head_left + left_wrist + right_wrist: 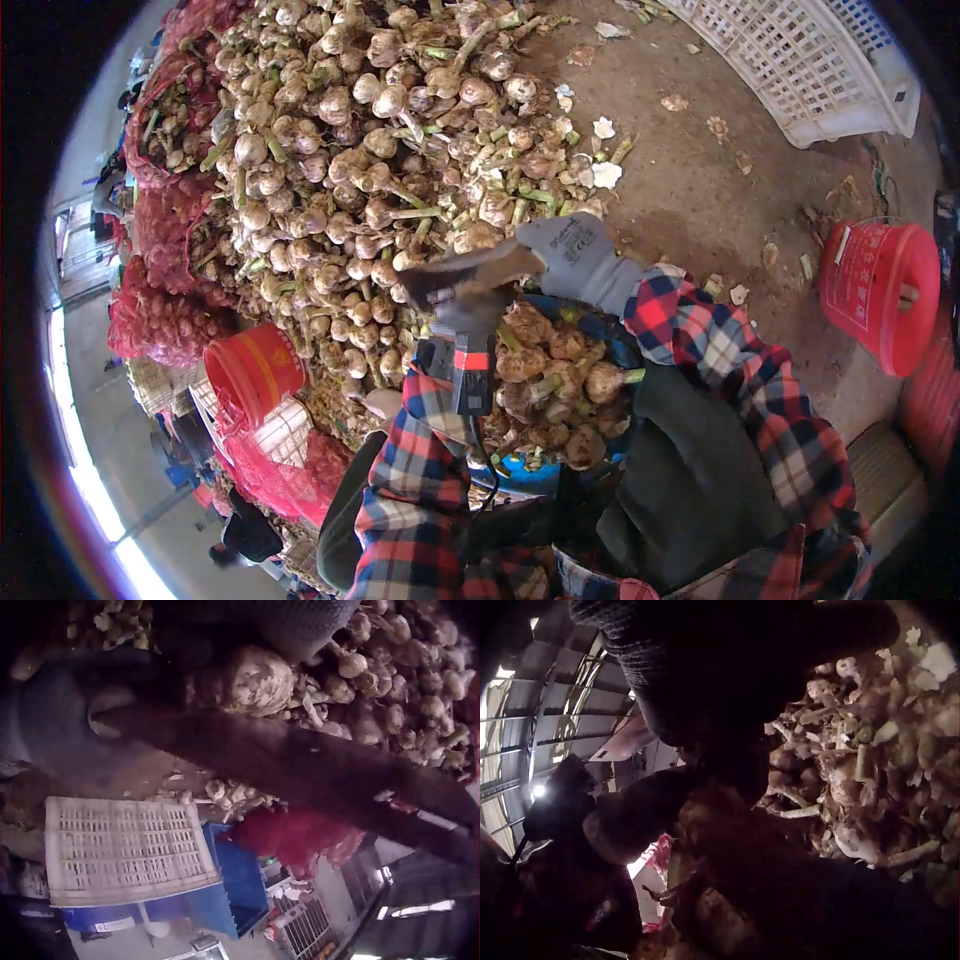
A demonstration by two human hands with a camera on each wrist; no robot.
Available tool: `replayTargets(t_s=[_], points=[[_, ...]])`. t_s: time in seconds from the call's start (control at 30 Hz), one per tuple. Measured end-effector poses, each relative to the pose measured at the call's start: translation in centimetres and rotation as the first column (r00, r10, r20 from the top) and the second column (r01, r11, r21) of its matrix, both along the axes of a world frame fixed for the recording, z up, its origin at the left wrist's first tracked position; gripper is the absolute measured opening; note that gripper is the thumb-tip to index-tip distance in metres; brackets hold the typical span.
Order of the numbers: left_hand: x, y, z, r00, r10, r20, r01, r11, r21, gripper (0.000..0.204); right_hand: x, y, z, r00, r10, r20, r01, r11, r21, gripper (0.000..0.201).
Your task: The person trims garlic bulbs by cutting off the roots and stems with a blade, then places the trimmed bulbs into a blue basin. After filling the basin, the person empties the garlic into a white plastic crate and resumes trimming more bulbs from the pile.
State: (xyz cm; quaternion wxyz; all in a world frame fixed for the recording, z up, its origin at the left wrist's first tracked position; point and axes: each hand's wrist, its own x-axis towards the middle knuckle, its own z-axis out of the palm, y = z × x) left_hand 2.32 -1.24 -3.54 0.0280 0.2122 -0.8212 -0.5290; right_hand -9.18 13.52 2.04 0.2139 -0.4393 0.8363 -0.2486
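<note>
My right hand, in a grey glove, grips the end of a knife with a broad, dark brown blade. The blade points left across my left hand, which is gloved, blurred and partly covered by it. In the left wrist view a whitish-brown garlic bulb sits by my left glove's fingers, just behind the blade. Below both hands, a blue basin between my legs holds several garlic bulbs with cut stems. The right wrist view is mostly dark, with part of a knit glove at the top.
A large garlic pile spreads ahead and left, with red mesh sacks behind it. One red bucket stands at left, another red bucket at right. A white plastic crate stands at upper right; peelings litter the floor.
</note>
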Motion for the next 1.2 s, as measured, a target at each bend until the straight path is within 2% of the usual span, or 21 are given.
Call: replayTargets(t_s=[0.13, 0.2, 0.23, 0.27, 0.3, 0.33, 0.37, 0.4, 0.47, 0.53, 0.57, 0.6, 0.73, 0.87, 0.93, 0.97, 1.0, 1.03, 1.07, 1.1, 1.2], points=[[-0.7, 1.1, 2.2, 0.999, 0.015, -0.042, -0.016, 0.999, -0.028, 0.025, -0.4, 0.5, -0.7, 0.998, -0.061, 0.02, 0.061, 0.998, -0.022, 0.034], [-2.3, 1.9, 7.5, 0.961, -0.21, 0.181, 0.25, 0.938, -0.24, 0.024, -1.3, 1.1, -2.2, 0.992, -0.109, 0.066, 0.104, 0.991, 0.08, 0.03], [-2.6, 2.7, 10.2, 0.973, -0.228, -0.03, 0.212, 0.938, -0.273, 0.025, -3.1, 1.8, -2.5, 0.951, -0.257, 0.175, 0.194, 0.93, 0.311, 0.031], [-2.7, 3.1, 12.9, 0.985, 0.112, 0.129, -0.144, 0.95, 0.277, 0.023, -4.4, 3.2, -2.8, 0.872, -0.422, 0.249, 0.24, 0.811, 0.534, 0.031], [-2.0, 2.7, 13.2, 0.986, 0.08, 0.145, -0.161, 0.683, 0.712, 0.025, -4.3, 5.5, -5.3, 0.878, -0.439, 0.193, 0.297, 0.813, 0.5, 0.033], [-1.4, 1.8, 13.5, 0.989, 0.052, 0.136, -0.144, 0.233, 0.962, 0.027, -4.2, 7.1, -7.4, 0.883, -0.45, 0.133, 0.346, 0.816, 0.464, 0.035], [-1.1, -0.6, 14.1, 0.869, -0.489, 0.08, 0.093, 0.319, 0.943, 0.032, -3.2, 7.7, -7.1, 0.882, -0.45, 0.139, 0.34, 0.813, 0.474, 0.035], [-1.5, 0.8, 15.8, 0.734, -0.63, 0.254, 0.451, 0.732, 0.512, 0.032, -2.5, 8.1, -6.3, 0.866, -0.488, 0.109, 0.376, 0.779, 0.503, 0.036], [-2.2, -0.7, 14.1, 0.257, -0.821, 0.511, 0.888, 0.409, 0.21, 0.034, -3.1, 7.9, -5.1, 0.85, -0.521, 0.071, 0.413, 0.746, 0.522, 0.038], [-4.8, -1.0, 13.5, 0.487, -0.584, 0.649, 0.618, 0.756, 0.216, 0.04, -2.6, 7.3, -4.1, 0.805, -0.565, 0.18, 0.387, 0.731, 0.563, 0.041], [-6.1, -1.6, 11.7, 0.646, -0.412, 0.642, 0.662, 0.722, -0.203, 0.046, -2.7, 7.2, -4.6, 0.804, -0.568, 0.174, 0.394, 0.729, 0.559, 0.041], [-7.2, -2.4, 9.5, 0.752, -0.337, 0.566, 0.613, 0.674, -0.413, 0.051, -2.9, 6.9, -5.7, 0.81, -0.555, 0.188, 0.383, 0.744, 0.547, 0.042], [-10.5, -1.2, 5.0, 0.643, -0.296, 0.706, 0.746, 0.447, -0.493, 0.056, -2.9, 6.1, -5.2, 0.809, -0.536, 0.24, 0.338, 0.759, 0.557, 0.046], [-10.8, -3.0, 2.2, 0.626, -0.35, 0.697, 0.77, 0.417, -0.482, 0.058, -2.7, 7.6, -5.5, 0.843, -0.499, 0.198, 0.347, 0.788, 0.509, 0.045], [-9.5, -4.3, 2.4, 0.826, -0.389, 0.407, 0.52, 0.804, -0.287, 0.057, -2.7, 7.9, -5.5, 0.795, -0.557, 0.24, 0.375, 0.763, 0.527, 0.041], [-8.8, -4.5, 2.9, 0.863, -0.327, 0.385, 0.28, 0.944, 0.174, 0.056, -2.7, 7.6, -5.2, 0.796, -0.555, 0.243, 0.376, 0.767, 0.52, 0.041], [-7.9, -4.5, 3.3, 0.863, -0.323, 0.388, 0.279, 0.946, 0.168, 0.056, -2.4, 7.1, -4.7, 0.824, -0.524, 0.215, 0.38, 0.793, 0.476, 0.04], [-6.9, -4.3, 4.0, 0.935, -0.242, 0.261, 0.092, 0.873, 0.479, 0.058, -2.2, 6.5, -3.9, 0.851, -0.492, 0.183, 0.381, 0.819, 0.429, 0.038], [-6.1, -3.9, 4.7, 0.98, -0.111, 0.167, -0.052, 0.663, 0.747, 0.06, -2.1, 5.8, -3.0, 0.852, -0.49, 0.184, 0.381, 0.822, 0.424, 0.038], [-5.4, -3.6, 4.9, 0.988, -0.089, 0.123, -0.055, 0.546, 0.836, 0.067, -1.9, 4.8, -1.8, 0.888, -0.414, 0.2, 0.321, 0.87, 0.375, 0.038], [-4.1, -2.0, 6.0, 0.995, -0.103, 0.009, 0.043, 0.491, 0.87, 0.07, -1.2, 2.7, -0.3, 0.965, -0.208, 0.16, 0.166, 0.957, 0.239, 0.034]])
